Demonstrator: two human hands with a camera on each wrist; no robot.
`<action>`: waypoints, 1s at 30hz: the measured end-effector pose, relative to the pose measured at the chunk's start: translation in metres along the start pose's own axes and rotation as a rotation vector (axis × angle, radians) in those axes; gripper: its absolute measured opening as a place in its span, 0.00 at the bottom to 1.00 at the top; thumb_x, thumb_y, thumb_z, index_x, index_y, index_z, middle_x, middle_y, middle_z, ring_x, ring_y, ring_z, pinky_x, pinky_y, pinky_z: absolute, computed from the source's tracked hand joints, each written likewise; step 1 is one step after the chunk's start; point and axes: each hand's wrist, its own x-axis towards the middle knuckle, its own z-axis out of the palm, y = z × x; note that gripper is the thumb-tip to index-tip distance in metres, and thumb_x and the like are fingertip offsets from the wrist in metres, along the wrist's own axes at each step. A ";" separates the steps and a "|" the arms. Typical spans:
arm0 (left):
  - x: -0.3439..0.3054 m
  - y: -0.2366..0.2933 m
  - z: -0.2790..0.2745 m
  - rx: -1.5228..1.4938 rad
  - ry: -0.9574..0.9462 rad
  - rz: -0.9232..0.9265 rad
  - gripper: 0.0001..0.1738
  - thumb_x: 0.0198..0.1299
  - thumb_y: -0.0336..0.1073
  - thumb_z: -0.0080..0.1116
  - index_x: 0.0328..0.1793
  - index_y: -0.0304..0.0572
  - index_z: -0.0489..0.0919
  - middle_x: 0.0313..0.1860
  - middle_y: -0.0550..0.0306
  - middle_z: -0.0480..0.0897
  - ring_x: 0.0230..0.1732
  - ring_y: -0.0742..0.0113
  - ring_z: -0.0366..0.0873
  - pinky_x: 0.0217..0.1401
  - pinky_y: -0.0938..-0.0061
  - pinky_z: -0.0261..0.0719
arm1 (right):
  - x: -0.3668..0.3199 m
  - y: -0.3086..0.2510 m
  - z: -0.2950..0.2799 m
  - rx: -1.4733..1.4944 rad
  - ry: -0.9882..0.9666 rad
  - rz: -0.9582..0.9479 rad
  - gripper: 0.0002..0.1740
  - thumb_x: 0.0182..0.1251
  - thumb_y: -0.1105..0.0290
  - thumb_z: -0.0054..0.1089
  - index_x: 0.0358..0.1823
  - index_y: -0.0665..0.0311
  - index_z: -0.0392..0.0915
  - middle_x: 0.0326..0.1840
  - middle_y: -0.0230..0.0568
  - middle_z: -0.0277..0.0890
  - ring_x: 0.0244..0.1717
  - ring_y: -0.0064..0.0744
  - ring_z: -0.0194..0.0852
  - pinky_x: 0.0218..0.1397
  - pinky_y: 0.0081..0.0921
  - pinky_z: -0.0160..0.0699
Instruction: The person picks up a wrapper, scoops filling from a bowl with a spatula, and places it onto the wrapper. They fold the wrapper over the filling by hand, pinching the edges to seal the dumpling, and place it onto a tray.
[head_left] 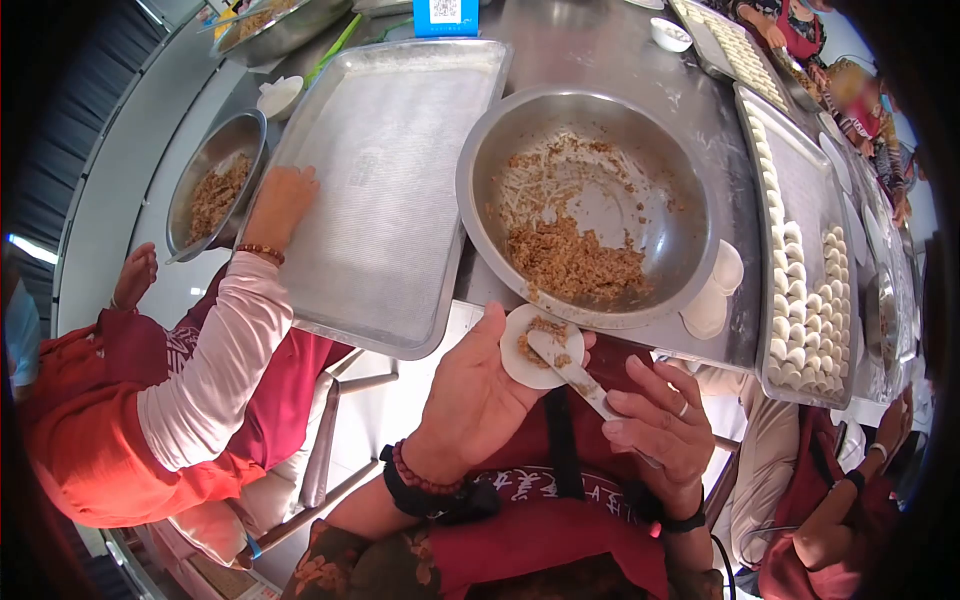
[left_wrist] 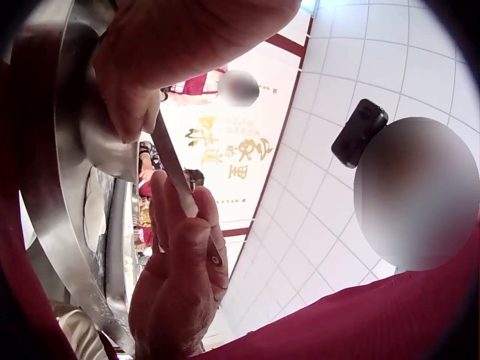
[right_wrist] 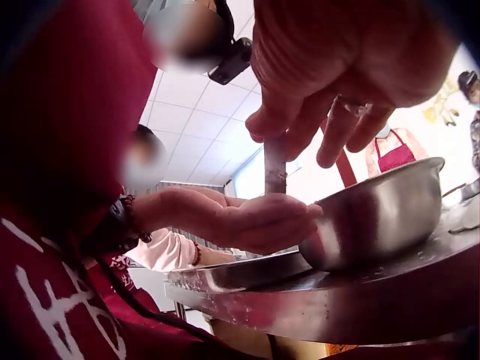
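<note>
In the head view a round dough wrapper (head_left: 515, 372) with brown filling (head_left: 545, 330) lies across the fingers of the upturned left hand (head_left: 470, 395). The right hand (head_left: 665, 425) grips a flat metal spatula (head_left: 585, 388), its tip on the filling. Just beyond both hands stands a large steel bowl (head_left: 690, 150) with more brown filling in its lower part. The right wrist view shows the spatula (right_wrist: 275, 165) pinched in the right hand (right_wrist: 345, 67), above the left hand (right_wrist: 262, 223). In the left wrist view the spatula (left_wrist: 174, 161) slants between the two hands.
A metal tray (head_left: 380, 200) lies left of the bowl, with another person's hand (head_left: 285, 195) at its edge. Further left is a smaller bowl (head_left: 258, 135) of filling. Loose wrappers (head_left: 706, 312) lie right of the large bowl, beside a tray (head_left: 765, 350) holding rows of dumplings.
</note>
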 end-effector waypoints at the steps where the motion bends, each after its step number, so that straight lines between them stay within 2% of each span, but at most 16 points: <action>1: 0.000 0.001 -0.003 0.002 -0.012 -0.005 0.35 0.81 0.52 0.22 0.77 0.25 0.55 0.73 0.31 0.67 0.73 0.38 0.68 0.78 0.47 0.65 | -0.001 0.000 -0.001 0.030 0.007 -0.002 0.04 0.59 0.67 0.70 0.36 0.50 0.87 0.48 0.34 0.88 0.64 0.45 0.80 0.69 0.43 0.71; 4: -0.001 0.003 0.000 0.009 0.033 0.036 0.35 0.81 0.52 0.22 0.77 0.26 0.55 0.73 0.32 0.67 0.73 0.39 0.67 0.79 0.46 0.64 | -0.002 0.004 -0.002 0.302 0.149 0.128 0.05 0.61 0.68 0.68 0.37 0.55 0.87 0.47 0.39 0.88 0.62 0.48 0.81 0.69 0.44 0.71; 8: 0.000 0.009 0.000 0.000 0.062 0.074 0.35 0.81 0.52 0.23 0.77 0.27 0.56 0.75 0.36 0.66 0.74 0.40 0.66 0.79 0.45 0.62 | 0.011 0.012 0.016 0.401 0.320 0.241 0.08 0.61 0.69 0.67 0.41 0.63 0.86 0.47 0.46 0.88 0.61 0.49 0.82 0.69 0.45 0.70; 11: 0.001 0.013 -0.001 0.006 0.052 0.067 0.35 0.81 0.52 0.23 0.78 0.28 0.55 0.75 0.38 0.66 0.75 0.42 0.66 0.80 0.43 0.61 | 0.023 0.015 0.027 0.419 0.289 0.257 0.10 0.60 0.71 0.68 0.43 0.62 0.86 0.47 0.46 0.88 0.61 0.49 0.82 0.68 0.44 0.70; 17: 0.000 0.016 0.001 -0.017 0.087 0.092 0.36 0.81 0.53 0.23 0.77 0.27 0.56 0.75 0.37 0.67 0.75 0.43 0.66 0.80 0.47 0.61 | 0.018 0.014 0.029 0.301 0.200 0.158 0.12 0.57 0.72 0.70 0.43 0.56 0.86 0.47 0.41 0.88 0.62 0.48 0.81 0.66 0.44 0.73; 20: 0.001 0.015 -0.003 0.013 0.076 0.069 0.36 0.80 0.54 0.24 0.77 0.26 0.56 0.73 0.34 0.67 0.74 0.41 0.66 0.80 0.48 0.62 | 0.011 0.012 0.025 0.187 0.146 0.086 0.12 0.55 0.70 0.72 0.42 0.52 0.86 0.49 0.37 0.88 0.62 0.45 0.82 0.64 0.44 0.75; 23: 0.000 0.015 0.000 0.002 0.052 0.048 0.37 0.80 0.54 0.23 0.77 0.24 0.56 0.72 0.30 0.67 0.73 0.38 0.67 0.79 0.47 0.62 | 0.011 0.010 0.022 -0.026 0.070 -0.068 0.12 0.54 0.68 0.73 0.41 0.49 0.86 0.50 0.33 0.88 0.62 0.42 0.82 0.63 0.42 0.77; 26: -0.003 0.014 -0.002 0.043 0.012 0.038 0.38 0.80 0.54 0.22 0.76 0.23 0.56 0.72 0.28 0.67 0.73 0.36 0.67 0.79 0.46 0.62 | 0.010 0.001 0.018 -0.081 0.042 -0.103 0.09 0.55 0.67 0.72 0.39 0.49 0.86 0.50 0.31 0.87 0.61 0.42 0.82 0.63 0.41 0.78; 30: -0.005 0.013 -0.002 0.015 0.049 0.033 0.38 0.80 0.55 0.22 0.76 0.22 0.56 0.72 0.28 0.67 0.72 0.36 0.68 0.78 0.45 0.64 | 0.004 -0.005 0.008 -0.040 0.018 -0.105 0.07 0.57 0.69 0.71 0.38 0.49 0.86 0.49 0.31 0.87 0.62 0.43 0.82 0.63 0.41 0.78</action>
